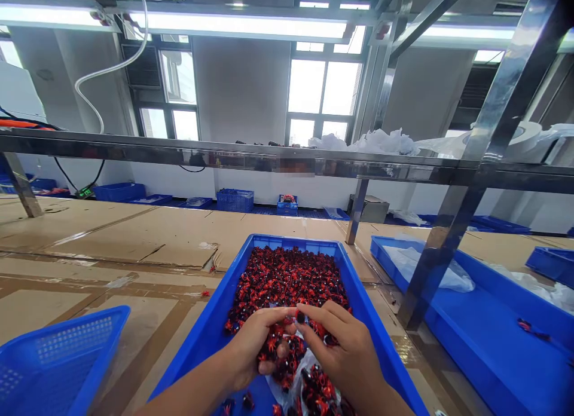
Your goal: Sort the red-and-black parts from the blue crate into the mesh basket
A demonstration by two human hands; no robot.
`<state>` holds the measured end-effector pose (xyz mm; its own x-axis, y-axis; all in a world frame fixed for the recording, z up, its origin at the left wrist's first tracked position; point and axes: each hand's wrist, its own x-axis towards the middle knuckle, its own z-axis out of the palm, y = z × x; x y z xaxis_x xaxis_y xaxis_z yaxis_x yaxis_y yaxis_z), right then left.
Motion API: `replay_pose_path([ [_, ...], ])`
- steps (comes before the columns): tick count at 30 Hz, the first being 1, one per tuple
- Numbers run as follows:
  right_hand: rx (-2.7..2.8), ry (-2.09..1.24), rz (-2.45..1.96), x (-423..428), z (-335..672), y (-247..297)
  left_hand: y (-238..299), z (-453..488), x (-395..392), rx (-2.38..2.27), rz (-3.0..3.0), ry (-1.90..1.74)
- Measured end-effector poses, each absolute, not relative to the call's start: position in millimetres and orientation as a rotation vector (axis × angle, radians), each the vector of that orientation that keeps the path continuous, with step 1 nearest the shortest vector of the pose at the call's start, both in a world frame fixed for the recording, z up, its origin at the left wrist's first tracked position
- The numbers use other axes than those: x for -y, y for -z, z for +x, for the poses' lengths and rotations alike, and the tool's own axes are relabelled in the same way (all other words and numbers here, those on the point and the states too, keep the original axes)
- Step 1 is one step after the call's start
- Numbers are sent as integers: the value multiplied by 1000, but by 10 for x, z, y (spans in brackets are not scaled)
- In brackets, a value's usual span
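Both hands meet over a blue tray (359, 284) heaped with small red-and-black pieces (291, 272), too small for me to name. Between the fingertips of my right hand (345, 344) is one small red-and-black piece (301, 317), pinched by thumb and forefinger. The tips of my left hand (255, 347) press against the same piece from the other side, while its lower fingers curl near more pieces. A clear plastic bag (296, 377) lies under the hands in the tray, with pieces on and around it.
A blue perforated basket (89, 350) stands at left. To the right, a larger blue tray (484, 332) holds plastic film and a few pieces. A metal post (448, 248) and crossbar (215, 159) frame the cardboard-covered table (170, 236).
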<state>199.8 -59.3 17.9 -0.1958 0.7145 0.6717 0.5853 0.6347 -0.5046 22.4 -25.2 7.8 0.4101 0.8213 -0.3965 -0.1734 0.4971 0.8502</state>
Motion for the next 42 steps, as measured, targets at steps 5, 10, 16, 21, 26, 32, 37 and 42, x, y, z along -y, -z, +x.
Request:
replay_pose_path([
  [5, 1347, -1157, -969, 512, 2028, -145, -59, 261, 273, -889, 1071, -797],
  [10, 865, -1937, -602, 443, 2100, -115, -78, 220, 281, -1120, 1802, -980],
  [16, 947, -1857, -853, 430, 1998, -73, -142, 176, 338, -1239, 2105, -967],
  [21, 1054, -1755, -973, 382, 1970, 15, -67, 152, 369, -1125, 2253, -1125],
  [26, 1208, -1873, -804, 432, 1976, 27, -68, 147, 404, -1174, 2398, -1147],
  [32, 1188, -1936, -688, 414, 1977, 65, -81, 181, 452, -1143, 2633, -1268],
  [37, 1090, -1950, -652, 399, 1993, 94, -108, 188, 489, -1136, 2511, -1188],
  [42, 1069, -1974, -474, 410, 2091, 59, -171, 151, 442, -1080, 1931, -1083],
])
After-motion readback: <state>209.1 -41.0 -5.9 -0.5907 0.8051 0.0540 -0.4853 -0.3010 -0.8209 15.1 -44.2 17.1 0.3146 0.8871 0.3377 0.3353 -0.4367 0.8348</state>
